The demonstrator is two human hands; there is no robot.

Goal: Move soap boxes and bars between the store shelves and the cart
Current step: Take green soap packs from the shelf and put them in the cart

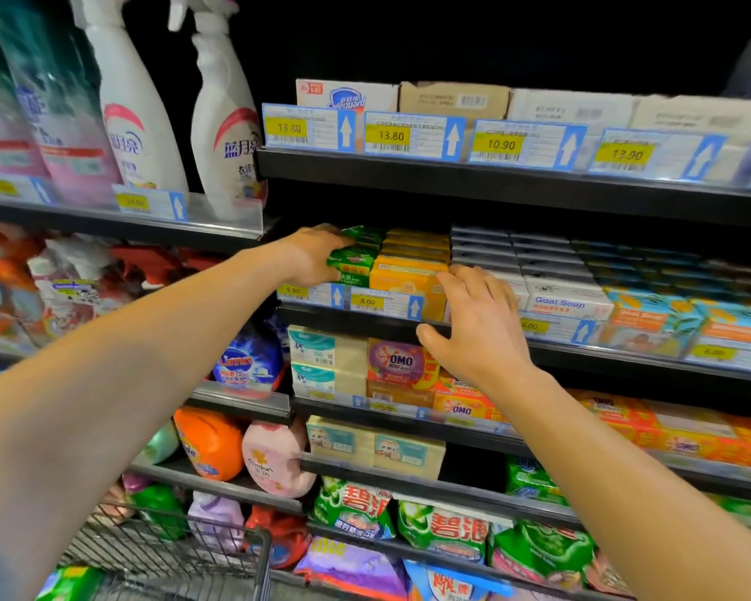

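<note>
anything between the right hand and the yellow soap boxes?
Nothing visible. The right hand is open, fingertips at the front of the yellow boxes. The left hand grips the green boxes beside them.

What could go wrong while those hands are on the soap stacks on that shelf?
1. The left hand grips the green soap boxes, which are stacked; pulling one out might topple the others.
2. The right hand rests on the yellow soap boxes at the shelf edge, so a nudge could push one off.
3. The cart sits low and to the left, so a falling box would probably miss it.
</note>
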